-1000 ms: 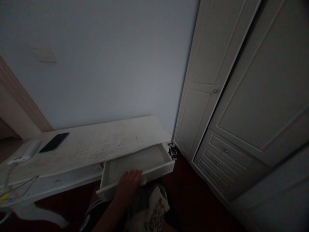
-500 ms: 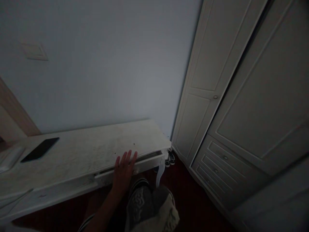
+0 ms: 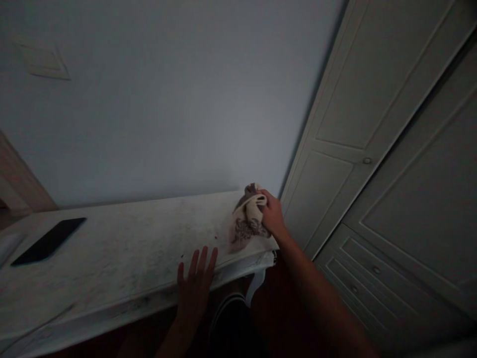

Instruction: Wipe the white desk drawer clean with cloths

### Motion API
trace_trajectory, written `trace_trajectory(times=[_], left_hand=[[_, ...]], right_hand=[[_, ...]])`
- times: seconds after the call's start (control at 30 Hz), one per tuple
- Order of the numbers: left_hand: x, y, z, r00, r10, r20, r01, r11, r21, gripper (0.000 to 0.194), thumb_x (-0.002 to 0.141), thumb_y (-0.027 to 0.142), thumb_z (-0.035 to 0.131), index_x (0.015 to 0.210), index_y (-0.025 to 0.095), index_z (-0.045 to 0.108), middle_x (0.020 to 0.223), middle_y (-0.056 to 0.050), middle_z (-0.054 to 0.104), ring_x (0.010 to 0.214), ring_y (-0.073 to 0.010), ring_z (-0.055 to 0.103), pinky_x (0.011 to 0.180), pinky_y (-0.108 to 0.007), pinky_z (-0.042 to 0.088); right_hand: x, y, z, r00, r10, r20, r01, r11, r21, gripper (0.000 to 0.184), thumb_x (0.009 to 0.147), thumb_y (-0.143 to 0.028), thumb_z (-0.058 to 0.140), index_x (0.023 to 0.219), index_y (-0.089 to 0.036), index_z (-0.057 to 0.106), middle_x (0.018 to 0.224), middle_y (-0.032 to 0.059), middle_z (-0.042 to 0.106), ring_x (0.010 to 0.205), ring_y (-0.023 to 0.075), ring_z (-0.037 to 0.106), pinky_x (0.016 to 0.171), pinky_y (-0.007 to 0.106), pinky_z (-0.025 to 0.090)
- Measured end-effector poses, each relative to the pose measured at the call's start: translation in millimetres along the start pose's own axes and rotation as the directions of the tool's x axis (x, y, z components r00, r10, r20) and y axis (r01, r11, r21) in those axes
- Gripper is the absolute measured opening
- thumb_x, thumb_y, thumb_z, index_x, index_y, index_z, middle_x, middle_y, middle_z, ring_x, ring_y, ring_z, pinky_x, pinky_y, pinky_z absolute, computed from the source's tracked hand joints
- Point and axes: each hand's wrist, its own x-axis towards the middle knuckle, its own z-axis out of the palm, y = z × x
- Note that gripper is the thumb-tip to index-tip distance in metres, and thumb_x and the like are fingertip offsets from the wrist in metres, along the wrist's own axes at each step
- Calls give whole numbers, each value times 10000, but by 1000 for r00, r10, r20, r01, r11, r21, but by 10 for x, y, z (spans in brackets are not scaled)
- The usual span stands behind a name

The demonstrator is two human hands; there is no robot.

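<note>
My right hand [image 3: 272, 213] is closed around a bunched cloth [image 3: 249, 223], cream and grey-brown with a dark pattern. The cloth rests on the right end of a worn white desk [image 3: 141, 238]. My left hand [image 3: 197, 278] lies open at the desk's front edge, fingers spread and pointing toward the wall. Small dark specks are on the top near its fingertips. Below that hand, the drawer front is partly hidden and dim.
A dark tablet-like slab [image 3: 50, 242] lies on the desk's left part, with a thin cable [image 3: 44, 323] near the front edge. The white wardrobe [image 3: 335, 174] stands to the right. A switch plate [image 3: 42, 59] is on the wall.
My right hand has come into view and the cloth has moved up from in front of the desk onto its right end. The drawer, earlier pulled out slightly, now looks pushed in.
</note>
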Motion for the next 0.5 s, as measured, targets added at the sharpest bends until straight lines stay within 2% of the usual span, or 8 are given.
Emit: trace_trajectory(times=[0.1,0.17,0.27,0.37,0.5], left_hand=[[-17,16,-2,997,-24,68,24,1000,1,838,982,69,484,1658,422,137,1682,-93,398,1553,-332,379,1272,-701,195],[-17,10,-2,998,-9,64,7,1000,20,842,981,70,482,1660,414,120,1670,-94,419,1529,-338,421,1264,-698,233],[-22,-7,13,999,13,44,-16,998,66,839,977,64,488,1662,402,142,1663,-81,435,1517,-321,441,1273,-668,242],[-41,-15,33,999,31,31,-34,995,94,828,970,55,504,1662,383,191,1653,-75,457,1512,-312,442,1275,-635,252],[-30,-24,23,998,65,21,-67,994,91,795,967,68,512,1659,357,246,1646,-63,471,1500,-314,450,1264,-620,265]], right_hand=[[266,43,307,991,83,101,-63,981,-186,426,1100,-464,386,1099,-187,709,1083,96,748,1001,217,663,915,333,480],[327,96,524,977,142,157,-92,953,-289,421,1080,-470,419,1076,-176,720,1084,128,750,1001,231,658,894,317,454],[227,183,768,955,195,222,-94,914,-395,411,1046,-497,491,1093,-157,716,1086,157,734,999,249,656,887,329,445],[30,237,886,942,190,276,-51,896,-442,425,1018,-531,541,1186,-174,699,1155,158,712,1065,267,645,917,350,447],[-77,249,901,942,160,296,-13,896,-443,528,1018,-607,516,1367,-225,622,1287,133,669,1216,285,589,986,372,449]])
